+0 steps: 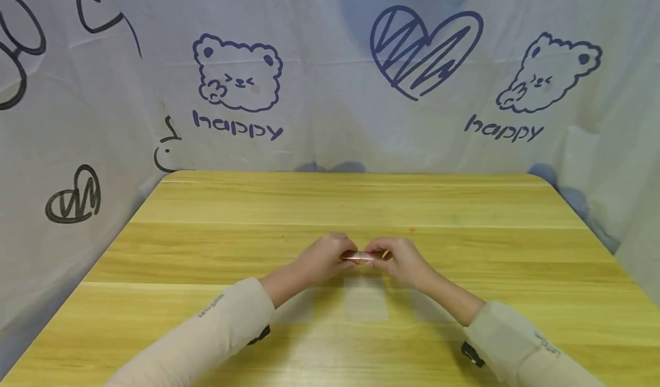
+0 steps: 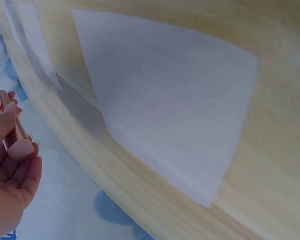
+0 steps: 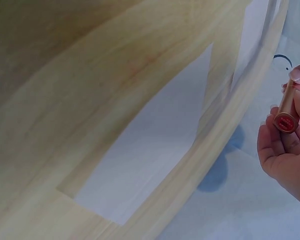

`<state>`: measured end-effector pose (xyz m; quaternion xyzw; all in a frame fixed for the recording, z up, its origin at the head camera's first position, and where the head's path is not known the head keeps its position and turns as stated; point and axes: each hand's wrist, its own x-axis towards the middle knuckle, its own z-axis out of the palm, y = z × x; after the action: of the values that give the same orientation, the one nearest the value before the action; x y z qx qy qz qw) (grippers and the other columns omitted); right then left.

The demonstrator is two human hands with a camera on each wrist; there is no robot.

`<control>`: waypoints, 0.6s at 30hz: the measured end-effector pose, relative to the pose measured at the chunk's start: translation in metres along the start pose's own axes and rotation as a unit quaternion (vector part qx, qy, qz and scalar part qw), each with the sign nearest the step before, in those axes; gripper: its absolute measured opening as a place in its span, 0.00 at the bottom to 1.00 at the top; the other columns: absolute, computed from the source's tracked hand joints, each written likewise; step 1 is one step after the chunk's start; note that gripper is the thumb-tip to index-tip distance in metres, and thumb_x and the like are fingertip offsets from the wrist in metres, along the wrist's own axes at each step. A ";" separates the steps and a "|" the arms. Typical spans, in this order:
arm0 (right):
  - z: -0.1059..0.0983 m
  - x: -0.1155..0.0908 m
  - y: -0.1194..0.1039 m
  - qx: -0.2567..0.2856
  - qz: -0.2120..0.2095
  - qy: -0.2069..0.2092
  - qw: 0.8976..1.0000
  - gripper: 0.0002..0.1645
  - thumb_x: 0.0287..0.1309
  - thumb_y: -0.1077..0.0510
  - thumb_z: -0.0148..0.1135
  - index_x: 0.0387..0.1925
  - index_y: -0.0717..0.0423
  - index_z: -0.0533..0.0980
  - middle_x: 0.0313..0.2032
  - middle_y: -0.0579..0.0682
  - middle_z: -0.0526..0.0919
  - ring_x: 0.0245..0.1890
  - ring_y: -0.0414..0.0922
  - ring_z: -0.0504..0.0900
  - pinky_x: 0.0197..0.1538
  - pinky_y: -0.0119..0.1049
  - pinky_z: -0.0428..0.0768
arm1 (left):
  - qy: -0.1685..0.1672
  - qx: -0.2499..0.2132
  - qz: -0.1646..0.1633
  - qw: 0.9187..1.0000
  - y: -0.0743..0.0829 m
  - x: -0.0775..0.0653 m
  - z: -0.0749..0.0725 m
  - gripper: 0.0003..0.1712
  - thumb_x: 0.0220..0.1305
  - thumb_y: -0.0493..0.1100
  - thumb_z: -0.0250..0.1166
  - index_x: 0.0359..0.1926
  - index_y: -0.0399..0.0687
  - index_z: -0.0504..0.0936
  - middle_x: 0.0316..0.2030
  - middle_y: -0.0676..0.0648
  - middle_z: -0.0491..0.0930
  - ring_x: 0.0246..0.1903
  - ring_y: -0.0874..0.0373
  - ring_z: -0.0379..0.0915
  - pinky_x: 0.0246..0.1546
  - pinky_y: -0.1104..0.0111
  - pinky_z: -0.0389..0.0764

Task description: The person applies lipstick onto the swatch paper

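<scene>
A slim, shiny rose-gold lipstick tube [image 1: 360,256] is held level between both hands above the middle of the table. My left hand [image 1: 326,256] pinches its left end with thumb and fingers. At the other end, my right hand [image 1: 404,261] grips it the same way, and the two sets of fingertips are close together. In the right wrist view the tube's round end carries a red label [image 3: 286,123] with small print. Part of the tube is hidden behind the fingers in the left wrist view.
Three pale square sheets lie in a row on the wooden table [image 1: 206,249]: a left one [image 1: 296,308], a middle one [image 1: 365,301] and a right one [image 1: 429,308]. White cloth [image 1: 319,118] with drawn bears and hearts hangs behind and beside the table.
</scene>
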<state>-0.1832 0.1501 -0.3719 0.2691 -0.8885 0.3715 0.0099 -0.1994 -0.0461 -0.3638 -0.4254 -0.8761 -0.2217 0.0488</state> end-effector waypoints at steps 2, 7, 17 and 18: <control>0.000 -0.001 0.001 0.004 -0.001 -0.005 1.000 0.06 0.54 0.63 0.64 0.34 0.62 0.81 0.30 0.52 0.85 0.30 0.39 0.79 0.33 0.27 0.78 | 0.004 0.012 0.008 1.000 0.001 0.000 0.000 0.07 0.55 0.38 0.67 0.31 0.37 0.82 0.28 0.46 0.80 0.28 0.59 0.75 0.27 0.79 0.75; -0.001 -0.003 0.002 0.019 0.015 -0.013 1.000 0.06 0.55 0.63 0.62 0.34 0.62 0.80 0.29 0.52 0.84 0.29 0.37 0.78 0.33 0.27 0.78 | 0.013 0.027 0.010 1.000 0.002 -0.001 -0.001 0.07 0.54 0.38 0.68 0.31 0.38 0.82 0.28 0.46 0.80 0.30 0.57 0.75 0.30 0.75 0.78; -0.008 -0.007 0.009 0.030 0.057 -0.005 0.998 0.08 0.54 0.63 0.63 0.35 0.63 0.81 0.31 0.53 0.84 0.32 0.40 0.78 0.34 0.28 0.78 | 0.021 -0.017 -0.017 0.999 -0.008 -0.006 -0.001 0.06 0.55 0.35 0.67 0.34 0.37 0.80 0.30 0.45 0.79 0.30 0.59 0.74 0.30 0.75 0.77; -0.009 -0.008 0.010 0.034 0.060 -0.003 0.998 0.08 0.54 0.63 0.63 0.36 0.64 0.80 0.31 0.53 0.84 0.32 0.41 0.78 0.34 0.28 0.78 | 0.021 -0.029 -0.023 0.999 -0.009 -0.006 -0.001 0.06 0.55 0.34 0.66 0.35 0.37 0.80 0.31 0.45 0.80 0.30 0.58 0.75 0.31 0.75 0.78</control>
<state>-0.1830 0.1650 -0.3736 0.2165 -0.8901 0.4003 -0.0237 -0.2025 -0.0559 -0.3682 -0.4016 -0.8777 -0.2566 0.0495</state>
